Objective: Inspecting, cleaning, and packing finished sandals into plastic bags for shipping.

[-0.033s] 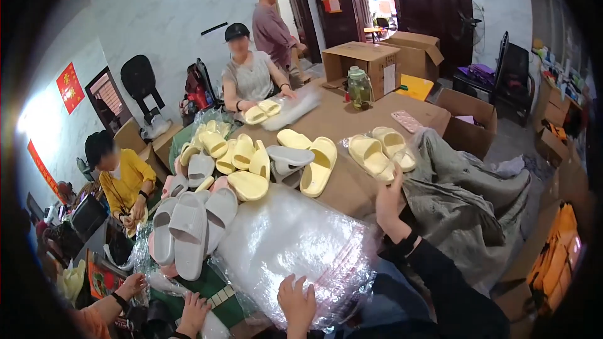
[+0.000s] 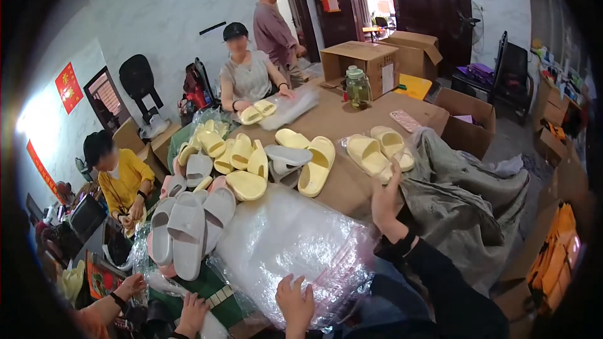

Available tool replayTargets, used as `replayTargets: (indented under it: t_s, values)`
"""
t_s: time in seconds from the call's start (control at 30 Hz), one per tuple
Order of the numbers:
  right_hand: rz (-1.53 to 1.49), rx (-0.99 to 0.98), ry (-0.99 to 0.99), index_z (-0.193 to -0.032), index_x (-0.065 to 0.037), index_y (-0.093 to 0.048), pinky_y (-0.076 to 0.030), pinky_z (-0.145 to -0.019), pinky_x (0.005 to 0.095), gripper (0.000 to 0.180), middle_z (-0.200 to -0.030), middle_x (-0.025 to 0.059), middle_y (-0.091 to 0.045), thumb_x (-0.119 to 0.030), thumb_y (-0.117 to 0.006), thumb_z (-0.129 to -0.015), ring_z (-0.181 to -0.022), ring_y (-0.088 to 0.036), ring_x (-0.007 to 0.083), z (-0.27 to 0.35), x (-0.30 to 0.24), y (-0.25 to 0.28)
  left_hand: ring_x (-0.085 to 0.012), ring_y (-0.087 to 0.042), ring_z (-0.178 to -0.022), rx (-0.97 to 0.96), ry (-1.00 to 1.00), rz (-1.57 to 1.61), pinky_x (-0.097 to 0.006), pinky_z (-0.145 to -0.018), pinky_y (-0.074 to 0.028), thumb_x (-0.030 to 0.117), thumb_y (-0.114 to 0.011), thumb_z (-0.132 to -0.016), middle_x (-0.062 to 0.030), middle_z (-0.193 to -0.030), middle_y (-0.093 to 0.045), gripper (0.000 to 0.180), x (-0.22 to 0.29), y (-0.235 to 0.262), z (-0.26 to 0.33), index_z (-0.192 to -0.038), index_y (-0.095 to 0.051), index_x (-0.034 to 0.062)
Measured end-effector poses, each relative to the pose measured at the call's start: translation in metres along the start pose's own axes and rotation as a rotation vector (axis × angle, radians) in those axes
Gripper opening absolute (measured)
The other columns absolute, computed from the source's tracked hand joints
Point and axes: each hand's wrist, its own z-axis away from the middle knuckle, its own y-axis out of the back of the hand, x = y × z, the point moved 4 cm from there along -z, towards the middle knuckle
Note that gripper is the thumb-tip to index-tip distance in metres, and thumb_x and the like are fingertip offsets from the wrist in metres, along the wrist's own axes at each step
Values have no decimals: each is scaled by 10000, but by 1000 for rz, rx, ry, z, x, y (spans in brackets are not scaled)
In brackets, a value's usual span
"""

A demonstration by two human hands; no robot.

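While the brown table [image 2: 352, 119] fills the middle of the view, a crumpled grey cloth [image 2: 465, 188] hangs over its right edge. Nearer the person lies a broad stack of clear plastic bags [image 2: 289, 245]. To its left, grey slippers [image 2: 188, 226] sit below a heap of yellow slippers [image 2: 242, 157].

A bagged pair of pale yellow slippers [image 2: 377, 150] lies apart, at the far right of the table. The right hand [image 2: 385, 199] is raised just below that pair, its fingers straight and together and the tips at the bag's edge. Whether it grips the bag cannot be told. The left hand [image 2: 295, 304] rests flat on the near end of the stack, fingers slightly spread and holding nothing.

Nothing has visibly shifted since the earlier picture: both hands and the pair sit as they did, so the work stands where it was. A co-worker's hand [image 2: 188, 314] lies at the lower left.
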Motion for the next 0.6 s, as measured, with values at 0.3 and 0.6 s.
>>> replayTargets:
  t_s: [0.3, 0.6]
  values:
    - [389, -890, 208, -1273, -32, -453, -384, -952, 431, 511, -1224, 223, -485, -204, -581, -809, -1112, -478, 339, 26, 47, -83, -410, -430, -1181, -36, -50, 15, -520, -1010, -313, 165, -602, -828, -256, -1251, -482, 370, 21, -5, -4, -1165, -547, 21]
    - [787, -1168, 602, -1343, -218, -457, -329, -991, 591, 434, -1366, 237, -388, -230, -382, -916, -1246, -432, 423, 62, 73, -170, -427, -435, -1167, 15, -60, -32, -503, -991, -339, 106, -629, -799, -260, -1229, -499, 383, 18, -3, 1, -1160, -541, 14]
